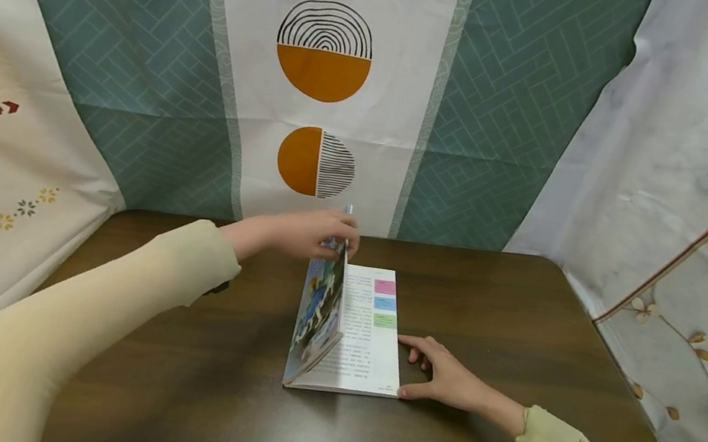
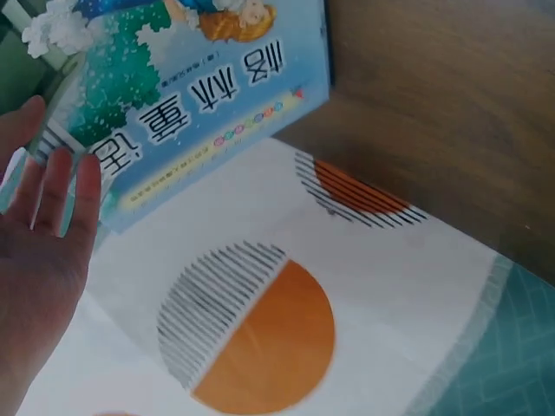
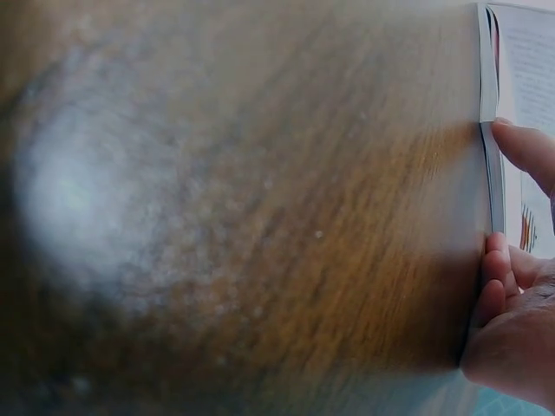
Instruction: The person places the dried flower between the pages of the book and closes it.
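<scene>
A paperback book (image 1: 366,366) lies on the dark wooden table, its printed right-hand page facing up. Its front part stands raised, showing a colourful picture side (image 1: 318,304) toward the left. My left hand (image 1: 324,235) pinches this raised part near its far edge, thumb on one side and fingers on the other. In the left wrist view, the light-blue illustrated cover (image 2: 195,113) with large printed characters hangs beside that hand's fingertips (image 2: 87,169). My right hand (image 1: 448,375) touches the book's right edge with extended index finger and thumb, the thumb at the near corner; its other fingers curl under.
Pink, blue and green blocks (image 1: 385,303) mark the page's right margin. The brown table (image 1: 213,407) extends around the book. A patterned cloth (image 1: 400,105) hangs behind its far edge, with more cloth (image 1: 700,229) at the right side.
</scene>
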The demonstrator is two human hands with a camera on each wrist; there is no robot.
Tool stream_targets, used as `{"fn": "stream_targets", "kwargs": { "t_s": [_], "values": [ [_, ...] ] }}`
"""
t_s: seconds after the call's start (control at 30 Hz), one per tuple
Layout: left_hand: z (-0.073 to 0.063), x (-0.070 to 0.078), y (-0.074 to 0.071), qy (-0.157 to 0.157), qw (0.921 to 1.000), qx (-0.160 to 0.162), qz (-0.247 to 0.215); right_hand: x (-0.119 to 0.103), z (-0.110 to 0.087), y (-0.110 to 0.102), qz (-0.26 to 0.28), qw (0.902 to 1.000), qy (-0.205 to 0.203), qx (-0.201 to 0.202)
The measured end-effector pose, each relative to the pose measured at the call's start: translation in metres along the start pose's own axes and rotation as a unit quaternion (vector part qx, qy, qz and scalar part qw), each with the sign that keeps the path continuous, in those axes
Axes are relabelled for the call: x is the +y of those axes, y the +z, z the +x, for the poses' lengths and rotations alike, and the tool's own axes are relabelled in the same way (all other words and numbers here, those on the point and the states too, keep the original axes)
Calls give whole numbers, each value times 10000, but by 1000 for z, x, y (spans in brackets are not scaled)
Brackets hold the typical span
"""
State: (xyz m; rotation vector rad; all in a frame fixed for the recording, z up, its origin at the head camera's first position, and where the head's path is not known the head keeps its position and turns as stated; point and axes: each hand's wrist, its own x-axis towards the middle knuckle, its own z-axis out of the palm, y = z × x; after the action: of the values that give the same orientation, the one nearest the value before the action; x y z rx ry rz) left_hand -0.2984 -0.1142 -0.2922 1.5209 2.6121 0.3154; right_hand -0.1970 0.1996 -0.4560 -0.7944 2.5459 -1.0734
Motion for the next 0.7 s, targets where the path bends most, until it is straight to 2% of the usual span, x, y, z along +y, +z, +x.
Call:
{"fn": "stream_targets", "kwargs": {
  "t_s": [0.13, 0.33, 0.5, 0.7],
  "values": [
    [25, 3, 10, 135, 9988, -463, -44, 1, 0, 0, 8, 10000, -66, -1],
    [57, 9, 26, 230, 9959, -858, -162, 1, 0, -4, 138, 9998, -113, 12],
    [75, 5, 46, 335, 9940, -1005, -254, 2, 0, -4, -106, 9999, -50, 70],
    [89, 0, 72, 377, 9934, -1028, -349, 4, 0, -2, -174, 9998, -76, 110]
  ]
}}
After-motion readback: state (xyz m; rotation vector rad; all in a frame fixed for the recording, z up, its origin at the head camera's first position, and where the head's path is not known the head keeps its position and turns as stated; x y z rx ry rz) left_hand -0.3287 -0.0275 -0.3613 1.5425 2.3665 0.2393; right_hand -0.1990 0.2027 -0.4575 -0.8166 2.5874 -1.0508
